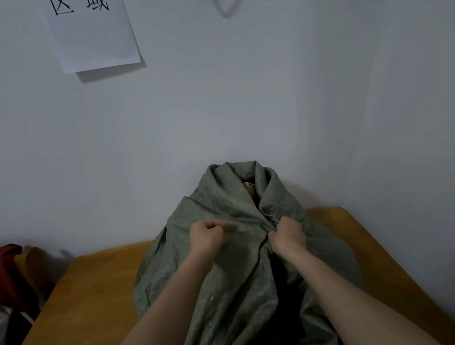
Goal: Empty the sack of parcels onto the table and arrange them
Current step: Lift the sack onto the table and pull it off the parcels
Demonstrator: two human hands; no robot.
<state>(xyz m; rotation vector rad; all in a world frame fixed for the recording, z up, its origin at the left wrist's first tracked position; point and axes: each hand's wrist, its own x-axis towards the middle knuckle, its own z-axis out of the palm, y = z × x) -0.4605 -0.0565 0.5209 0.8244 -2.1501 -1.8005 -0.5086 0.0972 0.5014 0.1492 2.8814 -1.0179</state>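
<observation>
Big grey-green woven cloth sack [237, 267] stands at 12 o'clock on brown wooden table [76, 309]. Left hand [208, 238] and right hand [288, 237] apart, both fisted tight on sack cloth. Cloth soft, crinkly, maybe slippery. Looks full, likely heavy. Grab bunched cloth low to tip.

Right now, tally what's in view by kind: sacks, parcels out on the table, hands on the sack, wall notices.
Sack: 1
Parcels out on the table: 0; one brown corner shows in the sack's mouth
Hands gripping the sack: 2, left hand, right hand
Paper notice: 1
Total: 4
</observation>
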